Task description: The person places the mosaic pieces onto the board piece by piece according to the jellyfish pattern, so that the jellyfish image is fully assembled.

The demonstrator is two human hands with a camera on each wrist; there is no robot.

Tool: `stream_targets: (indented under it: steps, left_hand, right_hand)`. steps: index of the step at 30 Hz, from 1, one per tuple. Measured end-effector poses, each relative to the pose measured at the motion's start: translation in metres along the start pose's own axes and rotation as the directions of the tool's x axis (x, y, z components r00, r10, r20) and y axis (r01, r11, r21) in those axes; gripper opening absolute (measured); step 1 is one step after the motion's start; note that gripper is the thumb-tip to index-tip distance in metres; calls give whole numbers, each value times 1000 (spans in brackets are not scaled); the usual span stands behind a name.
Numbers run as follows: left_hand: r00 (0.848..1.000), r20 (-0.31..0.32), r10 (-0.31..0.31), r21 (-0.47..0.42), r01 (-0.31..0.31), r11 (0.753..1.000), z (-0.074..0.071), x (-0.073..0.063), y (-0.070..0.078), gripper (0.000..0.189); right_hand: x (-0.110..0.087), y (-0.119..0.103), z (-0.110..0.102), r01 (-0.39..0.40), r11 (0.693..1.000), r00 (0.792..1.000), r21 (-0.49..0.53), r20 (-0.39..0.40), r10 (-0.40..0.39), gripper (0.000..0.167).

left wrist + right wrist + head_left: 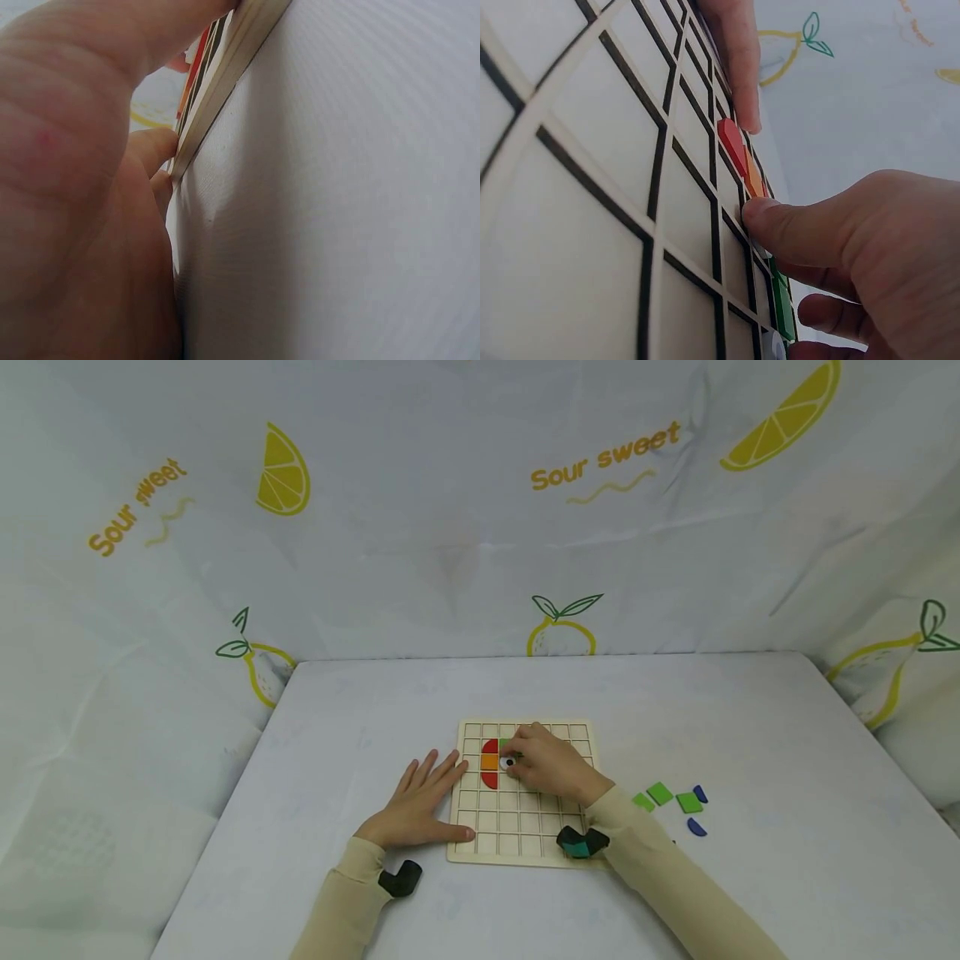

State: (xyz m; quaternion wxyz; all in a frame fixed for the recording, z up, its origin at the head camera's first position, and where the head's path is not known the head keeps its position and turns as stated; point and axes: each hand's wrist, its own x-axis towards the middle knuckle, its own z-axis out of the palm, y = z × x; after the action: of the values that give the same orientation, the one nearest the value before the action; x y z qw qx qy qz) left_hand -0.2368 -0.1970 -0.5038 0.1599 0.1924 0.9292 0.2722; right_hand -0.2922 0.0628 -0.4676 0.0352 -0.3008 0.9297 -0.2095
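Note:
A pale wooden grid board [486, 821] lies on the table. My left hand [420, 810] is spread at its left side, with thumb and fingertips touching the edge. My right hand [551, 764] is over the upper middle of the grid, its thumb and forefinger pinching a white eye tile with a black pupil [508, 762]. Left of that tile sit an orange square [489, 762] and two red rounded pieces, an upper one [491, 747] and a lower one [489, 780]. A green tile [782, 307] shows under the right fingers, partly covered.
Right of the board lie loose green squares [660, 792] and two blue half-round pieces, one lower [697, 827] and one upper [701, 793]. White cloth with lemon prints [450, 527] hangs behind the white table [337, 718].

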Motion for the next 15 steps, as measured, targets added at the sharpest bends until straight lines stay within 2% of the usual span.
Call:
stream_targets:
  steps: [8,15]
  left_hand:
    - [1000,11,1,5,-1,1000,-4,-3,6,107]
    - [1000,17,-8,12,8,1000,-8,-5,10,105]
  right_hand:
    - [-1,1,-1,-4,1000,1000,24,22,4,23]
    - [0,2,1,25,999,1000,26,-3,-25,21]
